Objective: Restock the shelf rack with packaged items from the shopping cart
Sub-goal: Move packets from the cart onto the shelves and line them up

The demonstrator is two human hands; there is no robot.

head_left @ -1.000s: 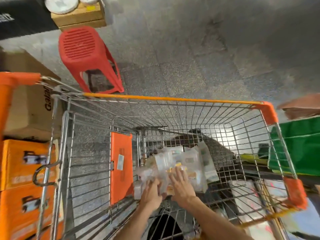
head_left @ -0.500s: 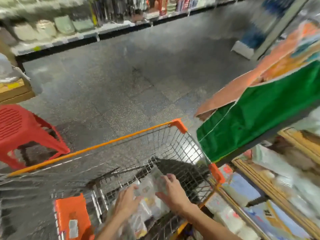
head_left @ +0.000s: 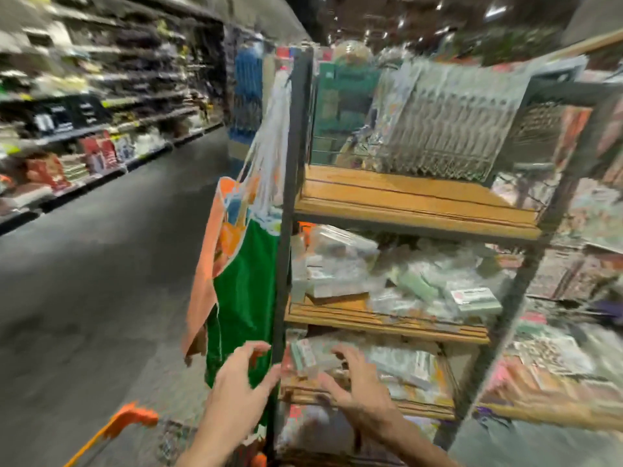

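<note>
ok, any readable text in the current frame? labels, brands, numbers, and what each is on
No text is readable; the frame is motion-blurred.
Middle-shelf pack label: blurred.
Lower-shelf pack label: blurred.
Aisle shelf goods: blurred.

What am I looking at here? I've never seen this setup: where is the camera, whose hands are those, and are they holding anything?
No machine here: a person works with bare hands, and the one picture comes from a camera on the person's head, looking forward and down. The left hand and right hand reach toward the lower shelf of a rack with wooden boards. On the middle shelf lie clear packs. A few small packs sit between the hands, but blur hides whether either hand grips them. A green and orange banner hangs at the rack's left side, and the orange corner of the cart shows at bottom left.
</note>
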